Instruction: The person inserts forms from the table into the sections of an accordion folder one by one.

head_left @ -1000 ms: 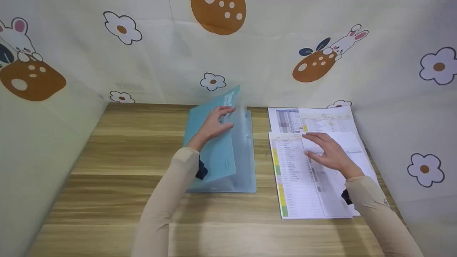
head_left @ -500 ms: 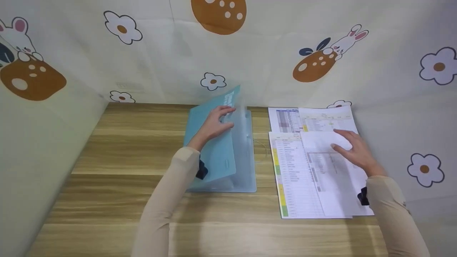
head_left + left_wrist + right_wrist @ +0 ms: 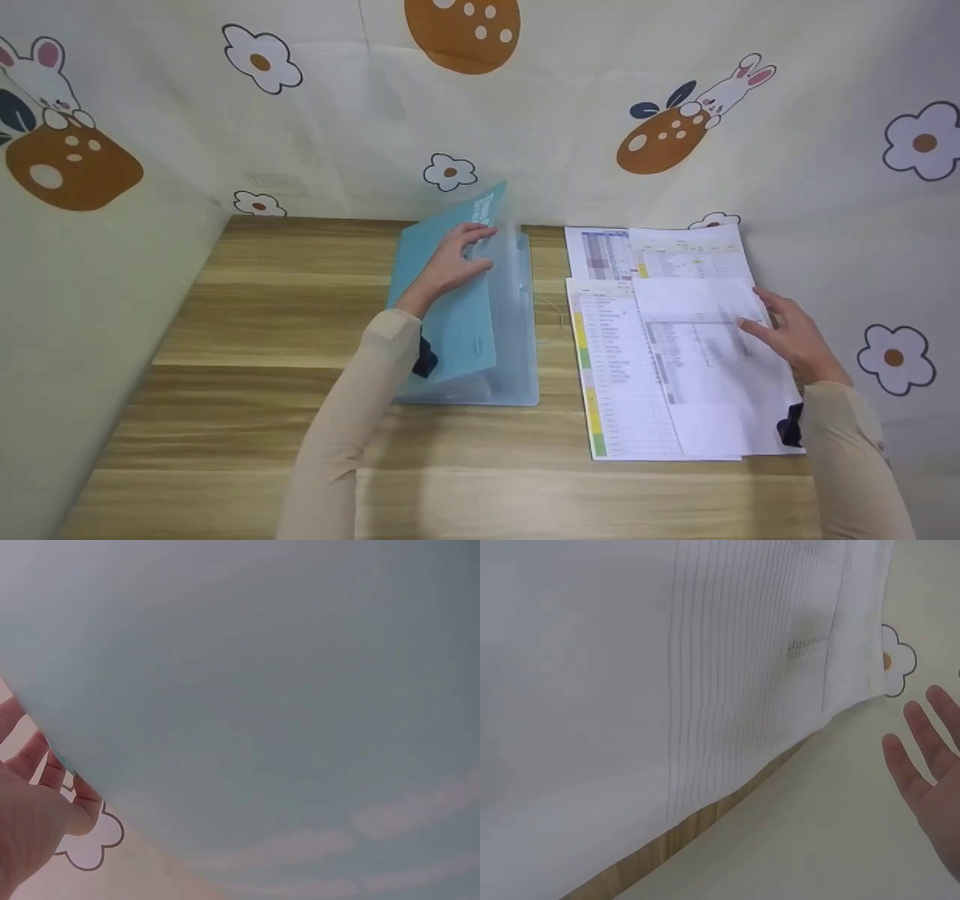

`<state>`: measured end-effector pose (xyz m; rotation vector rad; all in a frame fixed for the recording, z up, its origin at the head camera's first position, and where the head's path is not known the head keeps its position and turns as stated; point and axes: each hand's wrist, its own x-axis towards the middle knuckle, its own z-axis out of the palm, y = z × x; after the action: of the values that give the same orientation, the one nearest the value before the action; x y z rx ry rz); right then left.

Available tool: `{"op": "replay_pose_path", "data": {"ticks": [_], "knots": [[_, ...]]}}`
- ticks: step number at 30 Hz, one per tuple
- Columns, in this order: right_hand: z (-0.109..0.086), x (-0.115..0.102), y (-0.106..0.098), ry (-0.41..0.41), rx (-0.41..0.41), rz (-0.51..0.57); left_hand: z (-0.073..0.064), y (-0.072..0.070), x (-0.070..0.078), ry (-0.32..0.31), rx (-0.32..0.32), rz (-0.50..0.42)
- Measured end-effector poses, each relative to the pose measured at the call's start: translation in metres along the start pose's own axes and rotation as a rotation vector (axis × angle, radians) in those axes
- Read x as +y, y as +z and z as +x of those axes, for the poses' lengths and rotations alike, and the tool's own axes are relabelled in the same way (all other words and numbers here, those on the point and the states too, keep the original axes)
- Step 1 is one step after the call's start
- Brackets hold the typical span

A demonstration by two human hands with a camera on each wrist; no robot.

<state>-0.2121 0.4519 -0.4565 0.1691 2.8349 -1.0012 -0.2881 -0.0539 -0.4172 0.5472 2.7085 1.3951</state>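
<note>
A teal plastic folder lies at the middle of the table with its cover lifted partway and tilted to the left. My left hand pinches the cover's free edge; in the left wrist view the cover fills most of the picture, the hand at its edge. To the right, several printed sheets lie overlapping. My right hand is at the right side of the top sheet, fingers extended. In the right wrist view its fingers are spread beside the paper's edge and hold nothing.
Two more printed sheets, a left one and a right one, show behind the front ones, near the back wall. A thin elastic cord runs from the folder's right side. Patterned fabric walls close in the wood-grain table.
My right hand has slid from the middle of the papers to their right edge, uncovering the top sheet's printed table; the sheet's right side now reaches farther right. My left hand stays on the cover.
</note>
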Motion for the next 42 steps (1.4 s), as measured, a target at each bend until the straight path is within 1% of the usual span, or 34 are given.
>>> {"op": "replay_pose_path", "data": {"ticks": [3, 10, 13, 15, 18, 21, 22, 28, 30, 36, 39, 42], "knots": [[-0.002, 0.008, -0.002, 0.017, -0.014, -0.003, -0.001, 0.0, 0.001, -0.005, -0.003, 0.002], [-0.009, 0.024, -0.003, 0.062, -0.083, -0.001, -0.001, 0.001, 0.001, -0.007, 0.001, 0.005], [-0.009, 0.032, -0.002, 0.08, -0.096, -0.012, -0.001, 0.001, 0.001, 0.0, 0.004, 0.005], [-0.007, 0.044, -0.001, 0.083, -0.095, -0.028, -0.001, 0.001, 0.0, -0.003, 0.006, 0.005], [-0.009, 0.049, 0.001, 0.108, -0.11, -0.045, 0.0, 0.002, 0.0, -0.017, 0.005, 0.004], [-0.013, 0.048, 0.001, 0.134, -0.133, -0.048, -0.001, 0.002, 0.0, -0.035, 0.006, 0.004], [-0.016, 0.044, 0.001, 0.137, -0.139, -0.045, -0.001, 0.003, 0.0, -0.031, 0.007, 0.003], [-0.019, 0.046, 0.004, 0.129, -0.166, -0.06, 0.0, 0.003, -0.002, 0.017, 0.012, 0.008], [-0.02, 0.047, 0.004, 0.137, -0.172, -0.058, 0.0, 0.002, -0.001, 0.013, 0.013, 0.011], [-0.016, 0.052, 0.007, 0.16, -0.171, -0.025, -0.001, 0.002, -0.001, -0.019, 0.006, 0.016], [-0.012, 0.056, 0.007, 0.188, -0.159, -0.023, -0.001, 0.002, -0.001, -0.019, 0.008, 0.011], [-0.01, 0.059, 0.007, 0.208, -0.163, 0.013, -0.001, 0.002, -0.001, -0.014, 0.013, -0.001]]}}
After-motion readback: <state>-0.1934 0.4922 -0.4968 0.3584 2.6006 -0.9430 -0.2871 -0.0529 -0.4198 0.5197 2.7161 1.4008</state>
